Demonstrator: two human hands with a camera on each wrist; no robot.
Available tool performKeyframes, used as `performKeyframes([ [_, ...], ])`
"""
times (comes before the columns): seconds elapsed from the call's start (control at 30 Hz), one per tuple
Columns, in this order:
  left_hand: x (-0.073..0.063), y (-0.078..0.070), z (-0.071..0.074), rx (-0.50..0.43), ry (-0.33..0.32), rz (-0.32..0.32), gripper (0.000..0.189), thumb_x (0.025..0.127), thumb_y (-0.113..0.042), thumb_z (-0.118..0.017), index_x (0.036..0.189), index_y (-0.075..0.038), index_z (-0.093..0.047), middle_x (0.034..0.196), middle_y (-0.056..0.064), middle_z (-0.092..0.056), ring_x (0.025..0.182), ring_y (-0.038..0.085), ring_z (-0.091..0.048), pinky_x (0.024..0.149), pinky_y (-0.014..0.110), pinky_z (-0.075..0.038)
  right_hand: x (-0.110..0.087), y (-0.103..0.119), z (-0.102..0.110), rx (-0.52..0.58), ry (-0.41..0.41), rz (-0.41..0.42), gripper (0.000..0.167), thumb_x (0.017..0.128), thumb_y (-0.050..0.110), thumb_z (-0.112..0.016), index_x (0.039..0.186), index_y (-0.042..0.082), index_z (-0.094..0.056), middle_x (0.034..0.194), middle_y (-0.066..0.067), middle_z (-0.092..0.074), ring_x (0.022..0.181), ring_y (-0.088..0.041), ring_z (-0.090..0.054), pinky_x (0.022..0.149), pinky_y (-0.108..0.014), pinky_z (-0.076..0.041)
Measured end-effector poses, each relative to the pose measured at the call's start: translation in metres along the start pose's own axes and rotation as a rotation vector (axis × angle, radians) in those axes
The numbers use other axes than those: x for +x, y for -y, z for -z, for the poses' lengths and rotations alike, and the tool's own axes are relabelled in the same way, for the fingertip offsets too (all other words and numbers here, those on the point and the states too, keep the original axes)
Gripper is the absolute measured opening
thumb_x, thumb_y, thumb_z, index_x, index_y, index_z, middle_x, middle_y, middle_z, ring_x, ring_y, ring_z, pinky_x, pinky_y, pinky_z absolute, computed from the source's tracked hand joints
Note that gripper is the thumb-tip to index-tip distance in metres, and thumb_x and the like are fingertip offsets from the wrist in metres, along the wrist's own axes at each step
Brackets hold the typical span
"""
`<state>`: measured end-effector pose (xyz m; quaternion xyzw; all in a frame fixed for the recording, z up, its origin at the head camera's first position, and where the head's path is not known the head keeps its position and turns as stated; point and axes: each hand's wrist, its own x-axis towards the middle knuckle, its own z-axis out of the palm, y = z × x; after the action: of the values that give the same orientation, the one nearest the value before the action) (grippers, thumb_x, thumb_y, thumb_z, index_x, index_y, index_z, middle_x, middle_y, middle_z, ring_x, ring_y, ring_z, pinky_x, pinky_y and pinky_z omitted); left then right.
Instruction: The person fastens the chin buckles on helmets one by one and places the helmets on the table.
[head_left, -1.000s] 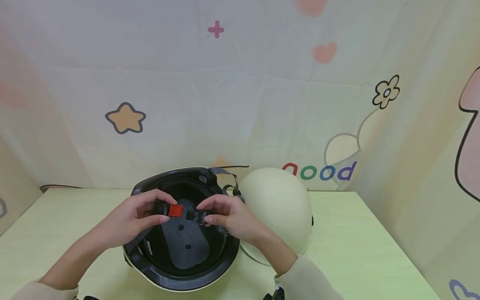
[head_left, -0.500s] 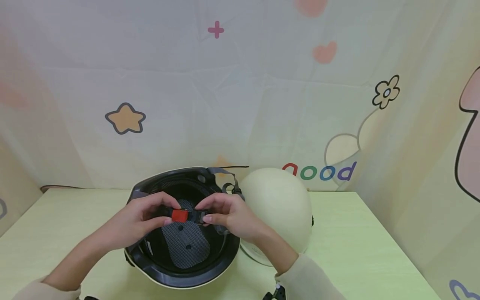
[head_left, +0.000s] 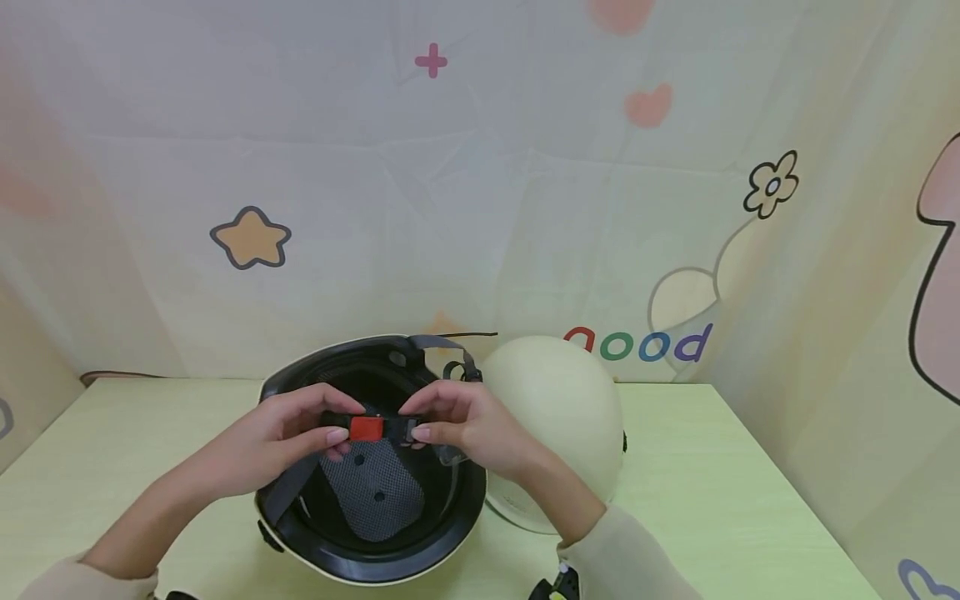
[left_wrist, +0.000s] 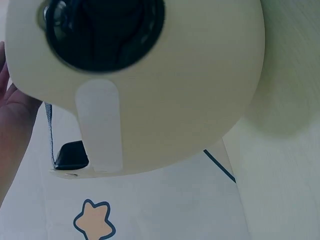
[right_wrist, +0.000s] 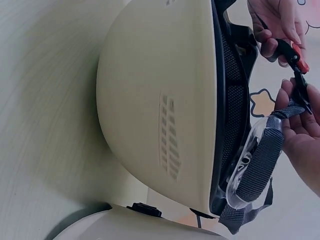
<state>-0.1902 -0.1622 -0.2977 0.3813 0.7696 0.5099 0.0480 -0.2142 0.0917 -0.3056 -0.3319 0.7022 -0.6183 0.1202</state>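
Observation:
An upturned cream helmet (head_left: 372,575) with a black lining lies under both hands. Over its opening, my left hand (head_left: 288,433) pinches the black strap end of a chin-strap buckle (head_left: 367,429) with a red button. My right hand (head_left: 468,421) pinches the black other half between thumb and fingers. Both halves sit in line, meeting end to end. In the right wrist view, the right hand (right_wrist: 305,127) holds its half below the left hand (right_wrist: 280,22), and a clear-covered grey strap (right_wrist: 260,162) hangs from it. The left wrist view shows mainly the helmet's outer shell (left_wrist: 200,75).
A second cream helmet (head_left: 558,417) stands dome up, right beside the first. The pale green table (head_left: 720,500) runs to a printed curtain (head_left: 480,208) at the back. Small black objects (head_left: 557,583) show at the lower edge of the head view.
The two buckle halves, apart one second ago, have come together. The left hand has moved slightly right with the red half. The upturned helmet has shifted slightly right.

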Motion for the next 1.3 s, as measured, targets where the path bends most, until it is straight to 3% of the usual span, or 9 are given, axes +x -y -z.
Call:
performKeyframes([
  [0.2,0.0004,0.002,-0.0003,-0.047,0.009,-0.008,0.022,0.089,-0.001,-0.054,0.111,0.005,-0.052,0.086,0.014,-0.06,0.073,0.019,-0.06,0.067,0.029,-0.053,0.0005,0.0006,0.0001,-0.006,0.026,0.022,0.022,0.083,-0.008,-0.058,0.105,-0.009,-0.059,0.091,-0.021,-0.062,0.075,-0.017,-0.06,0.076,-0.037,-0.051],
  [0.33,0.0006,0.0014,-0.0015,-0.03,-0.006,0.019,0.024,0.089,-0.004,-0.057,0.111,0.003,-0.054,0.089,0.014,-0.059,0.07,0.02,-0.06,0.065,0.03,-0.053,0.0009,0.0008,-0.0001,-0.006,0.041,0.031,0.022,0.083,-0.009,-0.058,0.104,-0.01,-0.058,0.09,-0.022,-0.062,0.074,-0.016,-0.06,0.074,-0.033,-0.051],
  [0.43,0.0004,0.0008,-0.0018,-0.009,-0.019,0.04,0.026,0.088,-0.005,-0.058,0.113,0.002,-0.055,0.091,0.015,-0.057,0.069,0.019,-0.06,0.064,0.029,-0.052,0.0012,0.0013,0.0002,-0.009,0.048,0.036,0.022,0.083,-0.009,-0.058,0.105,-0.01,-0.058,0.089,-0.02,-0.063,0.074,-0.018,-0.06,0.076,-0.041,-0.051],
  [0.57,-0.0004,0.0004,-0.0002,-0.02,-0.027,0.073,0.027,0.089,-0.007,-0.057,0.114,0.004,-0.055,0.091,0.018,-0.056,0.069,0.019,-0.059,0.065,0.029,-0.052,0.002,0.0011,0.0011,-0.013,0.058,0.04,0.022,0.084,-0.008,-0.057,0.106,-0.009,-0.058,0.089,-0.019,-0.063,0.075,-0.018,-0.061,0.077,-0.042,-0.05],
  [0.67,-0.0016,0.0009,0.0011,-0.038,-0.034,0.094,0.027,0.089,-0.007,-0.058,0.113,0.004,-0.055,0.088,0.019,-0.057,0.069,0.019,-0.059,0.064,0.029,-0.052,0.0027,0.0008,0.0015,-0.005,0.066,0.043,0.023,0.084,-0.008,-0.057,0.106,-0.01,-0.058,0.091,-0.019,-0.062,0.075,-0.015,-0.062,0.076,-0.036,-0.051],
  [0.9,-0.0033,0.0014,-0.0001,-0.059,-0.044,0.076,0.025,0.088,-0.006,-0.059,0.111,0.004,-0.057,0.087,0.015,-0.057,0.069,0.018,-0.056,0.061,0.027,-0.05,0.0031,0.0016,0.0011,-0.006,0.073,0.053,0.022,0.083,-0.008,-0.058,0.105,-0.01,-0.058,0.091,-0.021,-0.062,0.075,-0.017,-0.062,0.077,-0.035,-0.051],
  [1.1,-0.0036,0.0018,-0.0017,-0.05,-0.051,0.097,0.024,0.087,-0.007,-0.06,0.109,0.002,-0.058,0.087,0.014,-0.058,0.069,0.017,-0.055,0.06,0.027,-0.049,0.002,-0.0003,0.0014,-0.023,0.075,0.056,0.021,0.083,-0.008,-0.059,0.104,-0.01,-0.059,0.089,-0.022,-0.063,0.075,-0.018,-0.063,0.076,-0.036,-0.051],
  [1.3,-0.0031,0.0032,-0.0039,-0.049,-0.047,0.07,0.021,0.087,-0.007,-0.06,0.107,0.0,-0.058,0.084,0.011,-0.057,0.066,0.016,-0.053,0.056,0.026,-0.047,0.0009,-0.0009,0.0013,-0.032,0.07,0.051,0.02,0.082,-0.008,-0.059,0.103,-0.009,-0.061,0.086,-0.021,-0.064,0.074,-0.018,-0.062,0.072,-0.032,-0.051],
])
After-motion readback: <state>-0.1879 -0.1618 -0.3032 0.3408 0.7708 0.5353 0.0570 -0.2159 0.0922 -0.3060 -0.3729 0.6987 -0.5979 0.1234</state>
